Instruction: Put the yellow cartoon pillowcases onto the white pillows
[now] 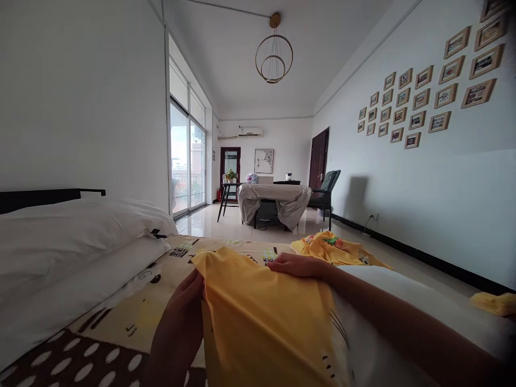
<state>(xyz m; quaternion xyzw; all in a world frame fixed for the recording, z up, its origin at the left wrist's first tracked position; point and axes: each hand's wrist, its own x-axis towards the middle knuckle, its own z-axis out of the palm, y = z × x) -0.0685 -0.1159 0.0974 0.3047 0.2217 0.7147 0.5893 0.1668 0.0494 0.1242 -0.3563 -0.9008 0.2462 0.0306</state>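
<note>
A yellow cloth (258, 306) with thin black printed lines and dots hangs in front of me above the bed. At its upper left corner my left hand (187, 301) is closed on the edge, thumb up and most fingers hidden behind. My right hand (296, 265) grips the top edge farther right, its fingertips partly out of sight. Beneath my right forearm lies a white quilt-like piece (382, 301). The printed bedsheet (133, 322), cream with a brown spotted part, spreads below the cloth.
White pillows (80, 231) are stacked at the left. Another yellow patterned cloth (334, 247) lies crumpled at the bed's far side, and a small yellow piece (494, 303) sits at the far right. Beyond stand a covered table (274, 192) and a dark chair (325, 191).
</note>
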